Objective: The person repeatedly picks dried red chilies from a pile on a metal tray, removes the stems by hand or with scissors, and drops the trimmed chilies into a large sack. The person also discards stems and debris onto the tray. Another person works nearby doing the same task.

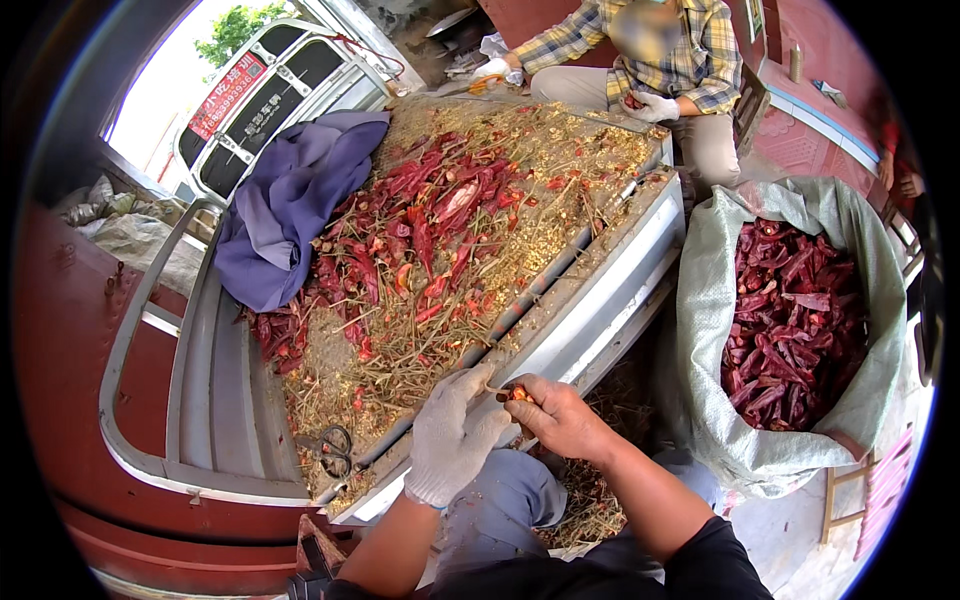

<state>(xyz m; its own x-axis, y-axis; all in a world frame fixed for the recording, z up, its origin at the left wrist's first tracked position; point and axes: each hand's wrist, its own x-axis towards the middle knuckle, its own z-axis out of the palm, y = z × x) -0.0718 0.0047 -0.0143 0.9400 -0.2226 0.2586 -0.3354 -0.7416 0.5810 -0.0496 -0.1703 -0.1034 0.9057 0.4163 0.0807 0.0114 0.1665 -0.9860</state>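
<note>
My left hand [454, 439], in a pale knitted glove, has its thumb and fingertips at the thin stem of a dried red chili pepper [519, 393]. Bare, my right hand [553, 417] closes around that pepper's body. Both hands are above the near edge of a metal truck bed [600, 277]. On the bed lies a heap of dried red chili peppers [420, 232] among stems and yellow seeds. Black-handled scissors [334, 450] rest at the bed's near left corner. To the right, an open woven sack [701, 315] holds many dried red peppers [799, 330].
A crumpled purple cloth [281, 210] lies at the bed's left side, by a curved metal rail [124, 360]. Across the bed sits a person in a plaid shirt [709, 56], with gloved hands and orange-handled scissors [484, 84]. Stems litter the floor below.
</note>
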